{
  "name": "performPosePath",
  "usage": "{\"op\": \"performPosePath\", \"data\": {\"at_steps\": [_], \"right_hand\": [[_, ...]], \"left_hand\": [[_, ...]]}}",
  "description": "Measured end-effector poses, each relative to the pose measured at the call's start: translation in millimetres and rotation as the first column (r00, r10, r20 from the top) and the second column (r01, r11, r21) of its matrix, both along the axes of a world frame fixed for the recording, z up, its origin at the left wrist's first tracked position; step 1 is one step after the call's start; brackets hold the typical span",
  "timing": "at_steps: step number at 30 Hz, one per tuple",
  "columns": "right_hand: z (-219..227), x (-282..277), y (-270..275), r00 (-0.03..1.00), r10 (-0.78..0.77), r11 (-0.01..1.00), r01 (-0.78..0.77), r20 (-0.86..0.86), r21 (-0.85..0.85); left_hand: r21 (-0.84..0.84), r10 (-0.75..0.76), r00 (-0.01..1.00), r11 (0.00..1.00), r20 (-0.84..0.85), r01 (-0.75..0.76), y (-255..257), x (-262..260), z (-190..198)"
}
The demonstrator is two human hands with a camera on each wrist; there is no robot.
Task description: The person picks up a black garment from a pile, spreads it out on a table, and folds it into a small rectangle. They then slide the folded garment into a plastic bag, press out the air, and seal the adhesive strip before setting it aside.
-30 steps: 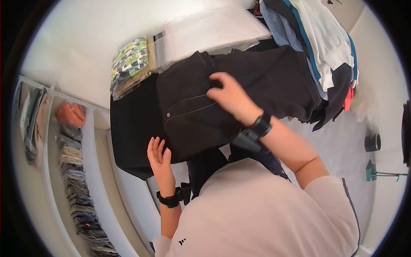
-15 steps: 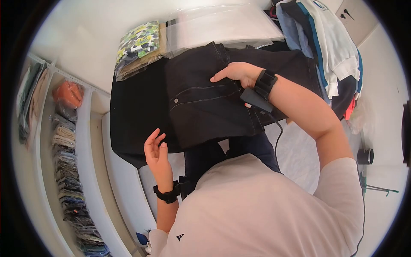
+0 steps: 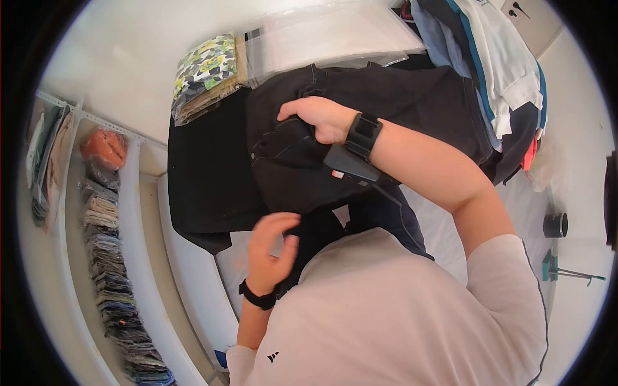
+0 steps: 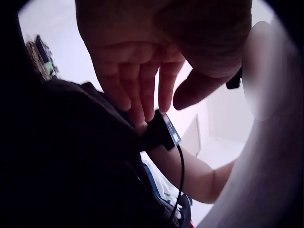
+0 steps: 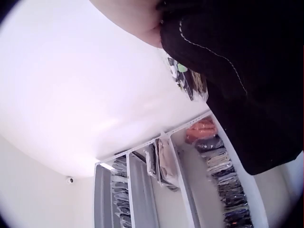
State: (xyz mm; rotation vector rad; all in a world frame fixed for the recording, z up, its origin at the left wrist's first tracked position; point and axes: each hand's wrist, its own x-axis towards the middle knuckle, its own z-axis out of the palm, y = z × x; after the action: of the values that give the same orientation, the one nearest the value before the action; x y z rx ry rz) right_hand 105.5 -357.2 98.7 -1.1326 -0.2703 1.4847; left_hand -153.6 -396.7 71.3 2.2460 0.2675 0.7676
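A black garment (image 3: 399,106) with pale stitching and a round metal button lies across the black-covered table (image 3: 206,174). My right hand (image 3: 317,119) grips its upper layer near the curved stitching, where the cloth is bunched. In the right wrist view, raised cloth (image 5: 232,52) hides most fingers of that hand (image 5: 135,16). My left hand (image 3: 271,254), blurred, hovers by the garment's near edge with fingers loosely bent and nothing held. The left wrist view shows the relaxed fingers of this hand (image 4: 147,57) beside the dark cloth (image 4: 71,152).
Clear plastic bags (image 3: 335,35) and a packaged camouflage-patterned item (image 3: 206,64) lie along the table's far side. Hanging or piled clothes (image 3: 499,71) are at the right. Shelves with bagged garments (image 3: 106,257) stand at the left; a black bin (image 3: 555,225) is at the right.
My right hand has moved left over the garment, and the cloth by the stitching has bunched up. My left hand has moved right and nearer my body.
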Motion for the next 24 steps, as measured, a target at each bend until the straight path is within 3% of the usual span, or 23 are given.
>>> {"op": "performPosePath", "data": {"at_steps": [2, 5, 6, 8, 10, 12, 14, 18, 20, 21, 22, 24], "right_hand": [[-2, -2, 10, 0.984, -0.010, 0.997, 0.024, -0.176, 0.077], [4, -22, 21, 0.980, -0.027, 0.993, 0.050, -0.197, 0.110], [5, -28, 25, 0.983, -0.047, 0.991, 0.069, -0.176, 0.119], [3, -36, 33, 0.987, -0.077, 0.982, 0.099, -0.142, 0.158], [-1, -38, 42, 0.984, -0.047, 0.967, 0.088, -0.173, 0.240], [4, -38, 40, 0.968, 0.030, 0.969, 0.033, -0.248, 0.246], [16, -37, 34, 0.971, 0.007, 0.965, 0.056, -0.240, 0.255], [19, -27, 38, 0.972, 0.098, 0.958, -0.034, -0.216, 0.284], [16, -15, 44, 0.976, 0.106, 0.964, -0.053, -0.193, 0.261], [3, -2, 53, 0.988, 0.152, 0.921, -0.137, -0.012, 0.364], [-2, 5, 50, 0.956, 0.164, 0.846, -0.263, 0.242, 0.464], [-13, 18, 45, 0.753, -0.039, 0.682, -0.460, 0.656, 0.569]], "left_hand": [[-0.030, -0.222, 0.969, 0.975, -0.110, 0.220, -12, 17, 7], [0.094, -0.329, 0.929, 0.933, -0.166, 0.347, -23, 46, -3], [0.096, -0.336, 0.927, 0.930, -0.170, 0.355, -25, 55, -4], [0.271, -0.271, 0.936, 0.906, -0.223, 0.327, -28, 71, -6], [0.289, -0.251, 0.928, 0.899, -0.275, 0.329, -27, 83, -9], [0.248, 0.002, 0.912, 0.962, -0.411, 0.110, -27, 90, -12], [0.206, 0.049, 0.903, 0.978, -0.427, 0.044, -17, 91, -9], [0.206, 0.211, 0.785, 0.972, -0.583, -0.109, 0, 76, -18], [0.378, 0.339, 0.922, 0.891, -0.186, -0.251, 12, 66, -34], [0.443, 0.442, 0.881, 0.833, -0.171, -0.332, 13, 62, -31], [0.442, 0.443, 0.879, 0.834, -0.175, -0.332, 15, 54, -37], [0.681, 0.545, 0.806, 0.682, -0.232, -0.265, 22, 40, -58]]}}
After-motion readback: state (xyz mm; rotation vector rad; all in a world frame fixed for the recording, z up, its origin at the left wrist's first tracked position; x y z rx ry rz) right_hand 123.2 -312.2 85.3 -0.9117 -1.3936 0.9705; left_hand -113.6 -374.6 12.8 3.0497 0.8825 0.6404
